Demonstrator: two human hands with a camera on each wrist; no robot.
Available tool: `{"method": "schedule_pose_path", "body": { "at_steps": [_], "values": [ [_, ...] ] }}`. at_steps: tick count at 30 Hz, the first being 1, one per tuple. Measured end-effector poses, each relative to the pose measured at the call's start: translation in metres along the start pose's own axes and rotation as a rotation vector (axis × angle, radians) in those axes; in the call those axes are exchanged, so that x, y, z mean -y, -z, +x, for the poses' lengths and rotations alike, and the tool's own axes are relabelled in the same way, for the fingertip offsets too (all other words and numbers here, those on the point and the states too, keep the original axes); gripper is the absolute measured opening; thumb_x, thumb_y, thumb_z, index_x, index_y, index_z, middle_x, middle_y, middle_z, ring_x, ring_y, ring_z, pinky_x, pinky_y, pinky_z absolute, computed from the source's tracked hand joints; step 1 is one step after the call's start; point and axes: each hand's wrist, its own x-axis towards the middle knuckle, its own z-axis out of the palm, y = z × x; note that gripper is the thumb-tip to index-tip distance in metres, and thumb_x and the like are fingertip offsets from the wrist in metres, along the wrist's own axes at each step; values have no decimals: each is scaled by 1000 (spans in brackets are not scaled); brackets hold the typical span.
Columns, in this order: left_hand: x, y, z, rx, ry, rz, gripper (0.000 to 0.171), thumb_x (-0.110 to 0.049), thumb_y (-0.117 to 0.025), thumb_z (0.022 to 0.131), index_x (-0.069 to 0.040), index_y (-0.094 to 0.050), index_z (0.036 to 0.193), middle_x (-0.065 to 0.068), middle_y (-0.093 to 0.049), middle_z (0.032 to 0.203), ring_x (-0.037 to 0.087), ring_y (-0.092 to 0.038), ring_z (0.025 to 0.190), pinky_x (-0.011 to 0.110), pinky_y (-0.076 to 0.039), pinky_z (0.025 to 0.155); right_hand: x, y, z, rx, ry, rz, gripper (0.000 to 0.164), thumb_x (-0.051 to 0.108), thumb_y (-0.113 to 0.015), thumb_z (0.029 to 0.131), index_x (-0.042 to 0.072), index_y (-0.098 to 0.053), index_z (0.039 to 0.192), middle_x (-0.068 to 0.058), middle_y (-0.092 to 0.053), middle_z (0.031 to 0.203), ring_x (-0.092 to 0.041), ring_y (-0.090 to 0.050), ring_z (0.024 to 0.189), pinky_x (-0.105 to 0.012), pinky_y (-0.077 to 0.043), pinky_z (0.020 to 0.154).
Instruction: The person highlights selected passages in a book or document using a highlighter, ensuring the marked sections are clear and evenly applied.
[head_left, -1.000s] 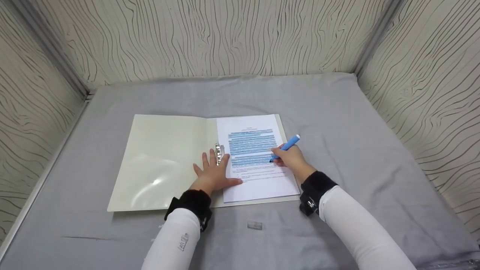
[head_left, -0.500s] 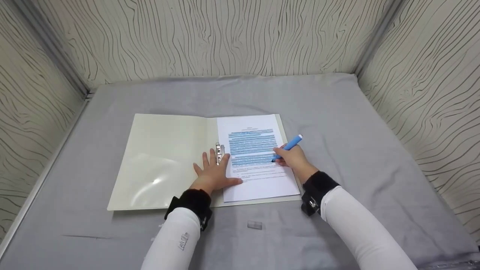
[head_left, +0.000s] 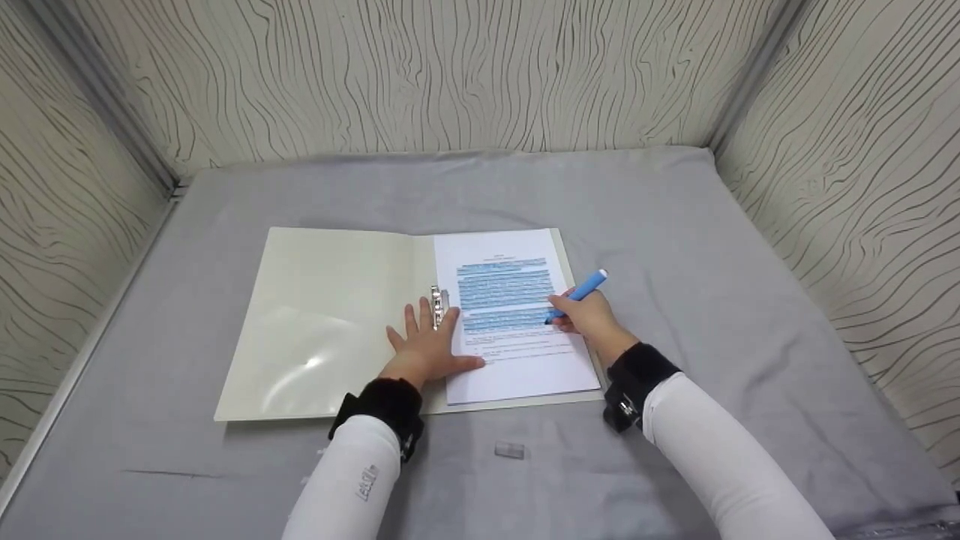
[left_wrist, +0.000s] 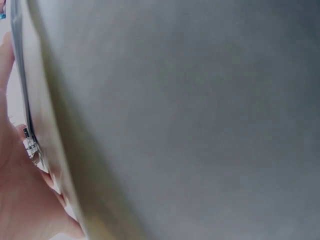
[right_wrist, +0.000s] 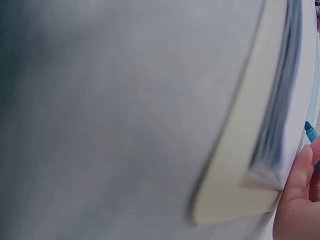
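A blue highlighter (head_left: 587, 286) is pinched in my right hand (head_left: 592, 315), its dark tip at the right end of a marked line on the printed page (head_left: 525, 379). Blue strokes cover the upper paragraphs; the lower lines of text are unmarked. My left hand (head_left: 427, 351) lies flat with spread fingers, the thumb on the page's left edge and the other fingers on the open cream ring binder (head_left: 322, 285). Beside its fingertips shows the metal ring clip (head_left: 436, 304). In the right wrist view the highlighter tip (right_wrist: 309, 127) shows at the right edge.
A small clear grey cap-like piece (head_left: 509, 450) lies on the grey cloth (head_left: 480, 195) in front of the binder. Patterned panels (head_left: 420, 75) stand at the back and both sides of the table.
My right hand and the highlighter have shifted slightly to the right along the line. My left hand has stayed in place on the binder and page.
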Motion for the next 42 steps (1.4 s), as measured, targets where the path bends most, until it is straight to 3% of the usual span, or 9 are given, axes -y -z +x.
{"method": "schedule_pose_path", "body": {
  "at_steps": [17,32,42],
  "values": [
    [1,-2,2,-1,-11,-19,102,-73,-62,68,-29,-21,149,19,7,154,41,11,138,68,1,101,-2,5,-2,-17,-11,-31,32,25,-61,91,0,-50,108,-8,-59,82,-10,-61,65,-21,-51,63],
    [0,-1,1,5,-6,-22,101,-72,-63,68,-28,-21,149,20,6,154,41,11,138,68,1,101,-3,12,-2,-42,0,-3,30,22,-61,91,-1,-51,108,-4,-59,73,-7,-60,59,-18,-50,59],
    [0,-1,1,10,-2,-3,101,-73,-61,68,-28,-20,150,20,7,154,41,11,138,68,0,101,-6,17,2,-53,-23,-17,36,26,-61,90,0,-51,112,-6,-60,81,-7,-61,62,-19,-50,61]
  ]
}}
